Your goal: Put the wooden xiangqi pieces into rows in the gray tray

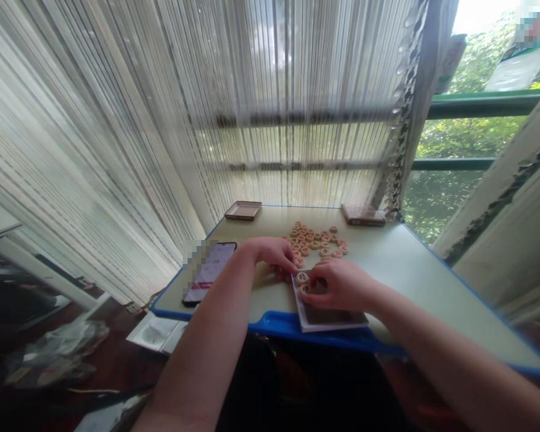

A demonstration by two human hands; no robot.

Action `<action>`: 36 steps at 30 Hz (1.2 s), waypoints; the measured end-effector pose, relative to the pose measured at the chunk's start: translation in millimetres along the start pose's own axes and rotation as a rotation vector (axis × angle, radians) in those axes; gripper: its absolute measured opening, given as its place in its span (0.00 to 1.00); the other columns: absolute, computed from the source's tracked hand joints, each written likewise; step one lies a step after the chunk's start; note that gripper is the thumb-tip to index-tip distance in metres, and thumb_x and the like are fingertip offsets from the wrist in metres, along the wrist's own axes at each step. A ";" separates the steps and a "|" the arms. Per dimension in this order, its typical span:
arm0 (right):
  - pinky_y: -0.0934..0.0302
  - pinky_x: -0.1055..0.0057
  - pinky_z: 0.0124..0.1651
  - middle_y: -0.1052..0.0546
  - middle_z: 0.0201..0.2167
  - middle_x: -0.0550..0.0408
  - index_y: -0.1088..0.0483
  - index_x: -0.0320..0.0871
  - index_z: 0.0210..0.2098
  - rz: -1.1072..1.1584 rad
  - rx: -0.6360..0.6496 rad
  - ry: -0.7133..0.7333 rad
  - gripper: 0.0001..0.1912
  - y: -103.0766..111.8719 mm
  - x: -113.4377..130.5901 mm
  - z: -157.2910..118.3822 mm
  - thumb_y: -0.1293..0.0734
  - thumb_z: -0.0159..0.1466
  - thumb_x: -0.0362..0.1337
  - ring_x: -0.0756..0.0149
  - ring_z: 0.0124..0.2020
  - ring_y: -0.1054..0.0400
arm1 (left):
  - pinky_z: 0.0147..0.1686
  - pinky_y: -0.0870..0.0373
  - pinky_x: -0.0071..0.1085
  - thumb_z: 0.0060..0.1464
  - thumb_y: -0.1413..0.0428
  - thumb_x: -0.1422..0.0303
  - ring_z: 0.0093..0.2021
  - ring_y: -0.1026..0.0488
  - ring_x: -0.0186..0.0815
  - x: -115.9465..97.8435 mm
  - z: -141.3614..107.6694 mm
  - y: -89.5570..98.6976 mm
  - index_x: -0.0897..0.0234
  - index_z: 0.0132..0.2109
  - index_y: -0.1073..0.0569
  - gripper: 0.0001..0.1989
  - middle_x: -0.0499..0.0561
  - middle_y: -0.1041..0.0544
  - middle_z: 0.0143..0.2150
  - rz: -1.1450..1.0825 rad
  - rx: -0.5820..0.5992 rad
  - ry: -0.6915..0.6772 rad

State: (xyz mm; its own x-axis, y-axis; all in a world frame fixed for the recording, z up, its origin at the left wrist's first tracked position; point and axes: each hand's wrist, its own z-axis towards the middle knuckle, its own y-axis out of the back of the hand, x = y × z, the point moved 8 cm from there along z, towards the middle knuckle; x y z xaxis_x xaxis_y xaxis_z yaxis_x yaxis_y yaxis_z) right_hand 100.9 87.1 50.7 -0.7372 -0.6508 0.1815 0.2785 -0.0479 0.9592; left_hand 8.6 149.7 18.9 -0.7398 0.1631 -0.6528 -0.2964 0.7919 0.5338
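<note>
A shallow box (333, 317) with a pale rim and dark inside lies near the table's front edge. Two round wooden pieces with characters sit in its far left corner, one (302, 277) above the other (304, 290). My right hand (337, 283) is over the box, its thumb and finger closed on the lower piece. At the box's far left corner is my left hand (276, 255), its fingers bent together; what they hold, if anything, is hidden. Several loose round pieces (315, 244) with red or dark characters lie beyond both hands.
A phone (209, 273) lies at the table's left side. An open shallow tray (243, 210) stands at the back left, and a flat box (363, 215) at the back right. The pale table (432, 288) has a blue edge. A striped curtain (270, 90) hangs behind it.
</note>
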 end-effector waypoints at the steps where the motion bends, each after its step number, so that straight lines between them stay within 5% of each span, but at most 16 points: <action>1: 0.54 0.74 0.26 0.29 0.21 0.56 0.31 0.44 0.22 0.000 -0.002 0.010 0.17 0.2 0.7 -0.4 0.37 0.54 0.52 0.70 0.24 0.40 | 0.23 0.40 0.24 0.39 0.39 0.59 0.26 0.29 0.31 0.0 0.0 -0.3 0.66 0.29 0.25 0.14 0.48 0.24 0.24 -0.001 0.004 0.000; 27: 0.47 0.73 0.31 0.27 0.23 0.56 0.28 0.45 0.24 0.044 0.085 0.085 0.05 -6.4 -2.9 1.3 0.36 0.50 0.37 0.67 0.28 0.38 | 0.22 0.42 0.24 0.38 0.39 0.56 0.25 0.30 0.30 4.0 3.2 2.5 0.66 0.29 0.26 0.17 0.47 0.25 0.25 0.002 -0.010 -0.016; 36: 0.49 0.76 0.27 0.27 0.21 0.58 0.26 0.42 0.27 0.167 0.025 -0.018 0.08 3.8 -31.1 7.1 0.37 0.52 0.33 0.73 0.23 0.40 | 0.21 0.42 0.23 0.38 0.39 0.55 0.24 0.30 0.28 10.5 8.3 6.9 0.65 0.32 0.25 0.18 0.47 0.24 0.26 -0.020 -0.032 -0.041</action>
State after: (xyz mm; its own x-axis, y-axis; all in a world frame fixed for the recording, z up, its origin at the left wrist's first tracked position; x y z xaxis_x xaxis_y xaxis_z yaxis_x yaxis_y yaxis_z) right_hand 120.4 112.5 50.2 -0.6928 -0.6344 0.3427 0.3830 0.0789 0.9204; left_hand 3.8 161.7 11.2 -0.7082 0.1722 -0.6847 -0.3307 0.7759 0.5372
